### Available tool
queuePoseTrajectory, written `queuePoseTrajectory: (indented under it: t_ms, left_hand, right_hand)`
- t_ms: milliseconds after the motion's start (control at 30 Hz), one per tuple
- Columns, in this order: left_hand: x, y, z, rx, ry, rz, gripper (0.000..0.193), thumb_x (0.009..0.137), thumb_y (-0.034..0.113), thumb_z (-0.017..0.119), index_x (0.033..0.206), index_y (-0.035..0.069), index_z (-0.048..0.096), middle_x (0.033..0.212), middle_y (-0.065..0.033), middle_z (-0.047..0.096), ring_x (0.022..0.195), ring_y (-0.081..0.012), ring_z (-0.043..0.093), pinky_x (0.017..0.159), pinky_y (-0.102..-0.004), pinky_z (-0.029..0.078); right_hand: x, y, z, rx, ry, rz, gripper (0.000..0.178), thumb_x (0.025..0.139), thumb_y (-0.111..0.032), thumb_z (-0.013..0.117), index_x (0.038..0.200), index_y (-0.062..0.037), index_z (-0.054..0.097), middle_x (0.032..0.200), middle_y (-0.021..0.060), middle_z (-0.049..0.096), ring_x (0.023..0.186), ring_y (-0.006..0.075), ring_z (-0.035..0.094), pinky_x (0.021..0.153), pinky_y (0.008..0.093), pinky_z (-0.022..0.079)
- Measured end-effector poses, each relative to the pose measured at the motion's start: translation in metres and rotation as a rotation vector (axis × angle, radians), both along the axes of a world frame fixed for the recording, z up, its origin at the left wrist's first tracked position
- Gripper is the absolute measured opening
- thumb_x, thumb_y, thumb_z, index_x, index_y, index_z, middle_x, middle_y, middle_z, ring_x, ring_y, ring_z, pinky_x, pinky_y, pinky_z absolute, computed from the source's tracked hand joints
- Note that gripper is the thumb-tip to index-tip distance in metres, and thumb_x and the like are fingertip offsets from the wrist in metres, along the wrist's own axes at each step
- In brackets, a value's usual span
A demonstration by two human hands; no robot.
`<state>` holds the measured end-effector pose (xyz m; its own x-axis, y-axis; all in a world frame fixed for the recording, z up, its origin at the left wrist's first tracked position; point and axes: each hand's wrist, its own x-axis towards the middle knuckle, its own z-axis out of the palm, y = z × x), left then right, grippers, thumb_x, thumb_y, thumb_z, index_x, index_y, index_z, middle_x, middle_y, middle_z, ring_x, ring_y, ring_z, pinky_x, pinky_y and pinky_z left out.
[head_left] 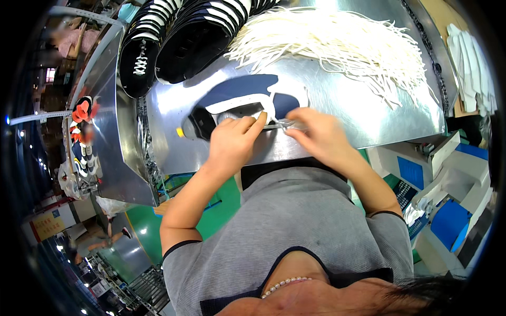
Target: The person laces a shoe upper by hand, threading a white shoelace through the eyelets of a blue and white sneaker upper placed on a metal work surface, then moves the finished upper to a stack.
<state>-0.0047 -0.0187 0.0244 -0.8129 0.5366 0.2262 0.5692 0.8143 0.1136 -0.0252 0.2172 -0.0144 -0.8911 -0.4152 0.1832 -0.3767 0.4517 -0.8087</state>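
A navy, white and black shoe upper (240, 86) lies on its side on the metal table, with a small yellow piece (179, 132) at its left end. My left hand (233, 141) is closed on the near edge of the upper, index finger stretched toward the eyelet area. My right hand (322, 138), slightly blurred, pinches a white shoelace (274, 108) at the upper's near right side. Something thin and greyish shows between the two hands; whether it is lace or a tool I cannot make out.
Loose white laces (337, 42) lie in a large heap at the far right of the metal table (387, 118). Stacked black-and-white shoe uppers (192, 45) stand at the far left. White strips (469, 68) rest at the right. Blue and white bins (450, 224) sit below right.
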Motion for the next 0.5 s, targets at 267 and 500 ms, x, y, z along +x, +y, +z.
queuePoseTrajectory:
  t_ms: [267, 500]
  left_hand:
    - [0.0, -0.009, -0.001, 0.14, 0.064, -0.143, 0.034, 0.076, 0.01, 0.066, 0.109, 0.009, 0.071, 0.084, -0.0008, 0.065, 0.07, -0.0181, 0.064, 0.063, -0.0319, 0.051]
    - [-0.004, -0.005, -0.005, 0.15, -0.096, -0.102, 0.035, 0.08, 0.007, 0.066, 0.115, 0.007, 0.069, 0.09, -0.0043, 0.069, 0.071, -0.0264, 0.065, 0.068, -0.0358, 0.053]
  right_hand:
    - [-0.052, 0.029, 0.001, -0.348, -0.593, -0.026, 0.035, 0.092, -0.021, 0.072, 0.12, -0.0003, 0.066, 0.097, 0.0063, 0.072, 0.089, 0.01, 0.064, 0.08, 0.0236, 0.05]
    - [-0.043, 0.017, -0.005, -0.55, -0.56, -0.15, 0.043, 0.082, -0.017, 0.082, 0.119, -0.0027, 0.065, 0.105, 0.0055, 0.07, 0.096, 0.0097, 0.062, 0.083, 0.024, 0.05]
